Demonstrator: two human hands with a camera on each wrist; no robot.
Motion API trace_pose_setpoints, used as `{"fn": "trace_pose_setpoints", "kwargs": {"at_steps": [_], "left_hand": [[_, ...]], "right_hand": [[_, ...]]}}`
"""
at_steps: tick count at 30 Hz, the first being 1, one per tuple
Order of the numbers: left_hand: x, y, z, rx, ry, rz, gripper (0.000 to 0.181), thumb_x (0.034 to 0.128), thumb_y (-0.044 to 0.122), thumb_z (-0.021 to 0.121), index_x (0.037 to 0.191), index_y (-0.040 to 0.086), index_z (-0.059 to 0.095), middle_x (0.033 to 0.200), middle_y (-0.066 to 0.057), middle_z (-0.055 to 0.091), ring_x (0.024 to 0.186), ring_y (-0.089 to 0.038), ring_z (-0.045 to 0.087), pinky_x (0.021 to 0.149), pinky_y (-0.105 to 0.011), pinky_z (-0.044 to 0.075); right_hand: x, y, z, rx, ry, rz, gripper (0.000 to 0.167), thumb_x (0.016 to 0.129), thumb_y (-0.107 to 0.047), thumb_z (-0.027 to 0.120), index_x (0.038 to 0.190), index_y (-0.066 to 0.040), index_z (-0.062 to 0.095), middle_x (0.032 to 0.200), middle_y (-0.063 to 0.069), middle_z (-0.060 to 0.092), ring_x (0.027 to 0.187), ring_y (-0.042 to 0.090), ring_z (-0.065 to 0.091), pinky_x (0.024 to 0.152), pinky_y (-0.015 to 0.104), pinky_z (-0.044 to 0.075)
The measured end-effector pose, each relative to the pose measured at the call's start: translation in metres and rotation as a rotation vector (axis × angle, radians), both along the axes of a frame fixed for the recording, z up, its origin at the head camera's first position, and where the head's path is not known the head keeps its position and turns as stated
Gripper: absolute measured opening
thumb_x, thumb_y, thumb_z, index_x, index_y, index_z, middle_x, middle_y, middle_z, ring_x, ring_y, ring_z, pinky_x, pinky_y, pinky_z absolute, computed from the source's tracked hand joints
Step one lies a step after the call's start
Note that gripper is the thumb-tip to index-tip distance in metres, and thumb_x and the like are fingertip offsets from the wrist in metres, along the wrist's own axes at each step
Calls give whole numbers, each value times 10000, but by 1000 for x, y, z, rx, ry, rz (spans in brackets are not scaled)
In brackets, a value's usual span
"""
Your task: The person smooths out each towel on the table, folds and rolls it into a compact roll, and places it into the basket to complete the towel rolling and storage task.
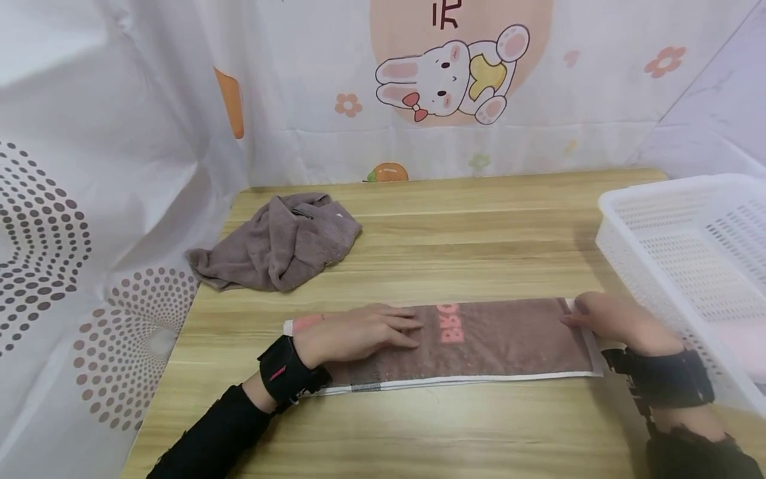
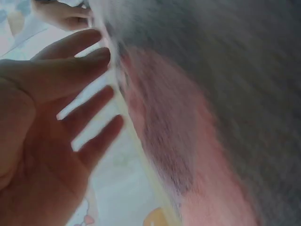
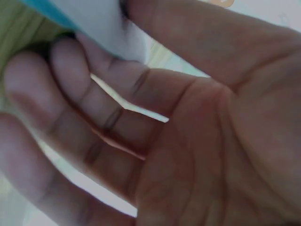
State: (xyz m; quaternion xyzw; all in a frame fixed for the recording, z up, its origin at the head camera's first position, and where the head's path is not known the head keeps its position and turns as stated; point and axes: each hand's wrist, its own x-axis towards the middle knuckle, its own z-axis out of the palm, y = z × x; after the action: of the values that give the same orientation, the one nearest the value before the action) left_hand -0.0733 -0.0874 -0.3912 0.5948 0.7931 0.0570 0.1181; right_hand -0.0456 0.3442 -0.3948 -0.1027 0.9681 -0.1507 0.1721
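A folded brown towel with white edges and pink letters stretches across the wooden table. On its left part rests my left hand, fingers extended and pointing right. The left wrist view has the same hand with its fingers spread beside the blurred brown and pink cloth. At the towel's right end my right hand pinches the edge. Up close in the right wrist view, thumb and index finger hold the white border, while the other fingers of that hand curve loosely below.
A crumpled brown towel lies at the table's back left. To the right stands a white plastic basket with perforated walls, close to my right forearm. White printed curtains hang behind and to the left of the wooden table.
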Motion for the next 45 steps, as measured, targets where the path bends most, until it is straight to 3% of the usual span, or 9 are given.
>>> {"fn": "trace_pose_setpoints", "kwargs": {"at_steps": [3,7,11,17,21,27,30,36,45], "left_hand": [[-1,2,-1,-31,-98,-5,391,1033,63,497,1381,211,596,1540,-42,439,1473,-215,323,1204,-296,228],[1,8,-4,-38,-117,-21,421,981,184,635,1398,222,581,1551,-36,420,1473,-217,318,1194,-294,252],[3,17,-5,-60,-94,-33,538,928,276,709,1437,242,537,1584,-25,368,1492,-211,271,1190,-288,257],[5,38,-11,-85,-56,-52,591,943,364,670,1485,246,466,1615,-41,300,1509,-214,224,1201,-267,215],[-2,58,-18,-85,-62,-32,605,950,407,639,1502,261,440,1627,-39,269,1507,-220,222,1206,-307,220],[-21,80,-17,-112,-132,20,605,954,418,626,1509,292,420,1648,-12,205,1518,-206,171,1208,-353,211],[-31,88,-16,-132,-144,37,602,966,427,607,1519,311,397,1657,2,169,1524,-195,140,1214,-347,186],[-41,107,-19,-137,-151,69,620,970,432,612,1530,306,379,1656,-7,160,1527,-205,121,1225,-344,147],[-53,142,-24,-108,33,81,601,970,495,582,1503,253,444,1637,-37,236,1529,-195,137,1229,-299,107]], "right_hand": [[-3,1,-5,-20,65,11,314,947,-177,628,698,-103,451,613,-28,390,557,144,385,519,304,329],[-15,3,-10,5,198,10,225,955,-135,600,762,-74,500,616,-2,434,545,160,417,506,342,363],[-29,-5,8,-27,271,-25,191,955,-126,625,838,-9,529,635,38,506,549,178,471,495,332,383],[-37,-26,37,-118,448,-100,161,954,-100,637,904,20,542,706,134,632,557,190,529,493,334,398],[-37,-35,51,-166,526,-136,174,991,-152,600,948,12,563,770,181,657,569,223,559,494,346,413],[-34,-58,76,-206,627,-139,295,1000,-207,599,1137,53,623,892,246,693,671,321,639,571,422,464],[-30,-71,88,-218,679,-132,312,984,-216,628,1178,28,649,858,212,706,620,267,608,557,398,442],[-17,-96,103,-242,802,-92,202,941,-175,686,1069,-19,701,726,103,684,520,125,482,497,298,378],[7,-128,120,-269,781,-24,158,960,-221,670,1046,-107,740,568,-44,506,469,76,390,446,255,321]]}}
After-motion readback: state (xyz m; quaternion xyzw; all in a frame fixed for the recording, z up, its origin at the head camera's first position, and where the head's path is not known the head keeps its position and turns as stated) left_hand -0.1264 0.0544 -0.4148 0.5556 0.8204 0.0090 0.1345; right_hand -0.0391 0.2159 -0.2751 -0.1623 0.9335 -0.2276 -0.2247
